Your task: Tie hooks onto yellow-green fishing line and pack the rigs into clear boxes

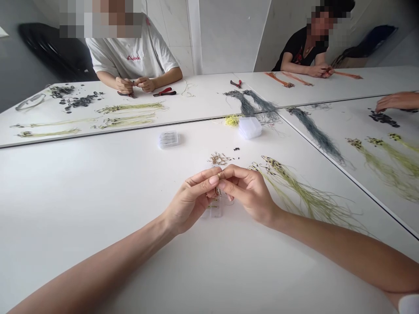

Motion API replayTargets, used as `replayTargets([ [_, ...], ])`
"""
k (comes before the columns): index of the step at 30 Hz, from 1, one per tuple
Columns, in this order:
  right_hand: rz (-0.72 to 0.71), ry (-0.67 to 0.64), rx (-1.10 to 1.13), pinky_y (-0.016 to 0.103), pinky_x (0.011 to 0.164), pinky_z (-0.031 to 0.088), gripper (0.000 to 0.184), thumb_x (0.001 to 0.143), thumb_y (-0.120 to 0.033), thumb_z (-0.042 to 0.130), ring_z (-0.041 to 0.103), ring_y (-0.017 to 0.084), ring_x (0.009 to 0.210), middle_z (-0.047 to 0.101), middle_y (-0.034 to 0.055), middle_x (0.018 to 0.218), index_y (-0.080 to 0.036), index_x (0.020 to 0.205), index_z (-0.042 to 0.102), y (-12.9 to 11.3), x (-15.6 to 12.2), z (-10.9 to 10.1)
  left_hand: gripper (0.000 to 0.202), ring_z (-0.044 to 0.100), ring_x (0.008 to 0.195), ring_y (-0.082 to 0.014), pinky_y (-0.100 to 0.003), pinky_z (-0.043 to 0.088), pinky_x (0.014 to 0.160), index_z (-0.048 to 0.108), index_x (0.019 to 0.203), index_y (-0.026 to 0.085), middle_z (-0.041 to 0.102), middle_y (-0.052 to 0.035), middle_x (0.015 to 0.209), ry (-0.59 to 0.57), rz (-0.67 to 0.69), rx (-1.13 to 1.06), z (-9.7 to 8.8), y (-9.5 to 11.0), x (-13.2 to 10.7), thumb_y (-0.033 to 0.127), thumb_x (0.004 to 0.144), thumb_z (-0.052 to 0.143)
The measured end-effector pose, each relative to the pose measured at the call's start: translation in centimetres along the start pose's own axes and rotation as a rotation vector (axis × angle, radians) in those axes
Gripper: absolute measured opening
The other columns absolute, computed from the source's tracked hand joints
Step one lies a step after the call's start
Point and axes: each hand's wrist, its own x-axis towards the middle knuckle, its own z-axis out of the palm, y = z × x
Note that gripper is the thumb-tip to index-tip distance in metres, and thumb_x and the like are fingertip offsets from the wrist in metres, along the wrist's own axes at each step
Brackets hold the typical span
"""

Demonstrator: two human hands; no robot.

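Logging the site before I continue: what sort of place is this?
Probably a small hand-assembly workroom, perhaps for fishing tackle: a pile of small hooks, bundled yellow-green strands and red-and-black pliers lie on white tables.

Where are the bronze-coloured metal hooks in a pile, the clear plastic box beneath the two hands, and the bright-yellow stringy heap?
Pile of bronze-coloured metal hooks (218,158): head view, middle of the pile.
Clear plastic box (215,213): head view, exposed near part.
Bright-yellow stringy heap (231,121): head view, middle of heap.
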Motion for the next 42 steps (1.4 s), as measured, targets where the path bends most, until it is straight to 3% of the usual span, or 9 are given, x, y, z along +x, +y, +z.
replayTargets([
  [4,0.024,-0.011,0.02,0.029,0.057,0.04,0.009,0.085,-0.027,0.063,0.049,0.012,0.06,0.062,0.0016,0.075,-0.02,0.081,0.067,-0.2,0.1,-0.2,0.017,0.057,0.075,-0.0157,-0.033,0.046,0.076,0.058,0.076,0.019,0.05,-0.0009,0.073,0.039,0.042,0.092,-0.2,0.2,0.0,0.031,0.088,0.059],
  [7,0.038,0.027,0.05,0.028,0.057,0.038,0.009,0.083,-0.027,0.064,0.045,0.011,0.057,0.056,-0.0006,0.069,-0.02,0.078,0.067,-0.2,0.4,-0.5,0.016,0.052,0.075,-0.0145,-0.031,0.044,0.076,0.062,0.077,0.019,0.051,-0.0007,0.073,0.167,0.121,0.182,-0.5,0.3,-0.1,0.033,0.086,0.062],
  [10,0.047,0.061,0.075,0.028,0.057,0.036,0.009,0.082,-0.026,0.065,0.043,0.01,0.057,0.052,-0.0013,0.067,-0.019,0.075,0.067,-0.1,0.6,-0.7,0.015,0.047,0.071,-0.0131,-0.028,0.042,0.072,0.068,0.083,0.019,0.054,-0.0014,0.073,0.222,0.132,0.248,-0.6,0.4,-0.2,0.033,0.084,0.064],
  [17,0.075,0.119,0.098,0.026,0.056,0.033,0.008,0.081,-0.025,0.067,0.041,0.01,0.06,0.055,-0.0012,0.069,-0.019,0.078,0.069,0.2,1.0,-0.8,0.024,0.041,0.062,-0.0093,-0.024,0.035,0.059,0.071,0.091,0.017,0.063,-0.0041,0.084,0.119,0.001,0.263,0.1,0.2,-0.6,0.037,0.091,0.057],
  [25,0.138,0.071,0.208,0.028,0.059,0.033,0.01,0.083,-0.022,0.064,0.042,0.01,0.058,0.048,-0.0037,0.058,-0.018,0.075,0.068,0.6,0.9,-1.0,0.03,0.05,0.076,-0.0131,-0.027,0.042,0.073,0.07,0.083,0.014,0.061,-0.0058,0.087,0.035,-0.055,0.151,-0.1,-0.5,-0.6,0.034,0.094,0.051],
  [31,0.169,0.064,0.237,0.027,0.058,0.032,0.011,0.083,-0.022,0.064,0.045,0.011,0.062,0.052,-0.0014,0.066,-0.017,0.075,0.067,1.1,0.9,-1.0,0.03,0.052,0.074,-0.0126,-0.029,0.044,0.076,0.07,0.101,0.015,0.063,-0.01,0.109,0.011,-0.12,0.052,-0.2,-0.6,-0.4,0.035,0.096,0.048],
  [35,0.188,0.081,0.233,0.027,0.059,0.033,0.008,0.082,-0.023,0.066,0.045,0.009,0.061,0.055,-0.0007,0.07,-0.017,0.078,0.069,1.2,0.9,-1.0,0.032,0.052,0.071,-0.0112,-0.027,0.045,0.073,0.07,0.103,0.014,0.064,-0.0102,0.107,0.013,-0.141,0.009,-0.3,-0.6,-0.3,0.036,0.096,0.048],
  [42,0.177,0.061,0.201,0.027,0.057,0.032,0.01,0.083,-0.024,0.065,0.049,0.011,0.061,0.058,-0.0006,0.064,-0.018,0.078,0.069,1.1,0.9,-0.9,0.026,0.05,0.071,-0.0093,-0.023,0.045,0.072,0.069,0.085,0.013,0.061,-0.0051,0.088,0.03,-0.102,0.0,-0.2,-0.7,-0.4,0.032,0.094,0.053],
])
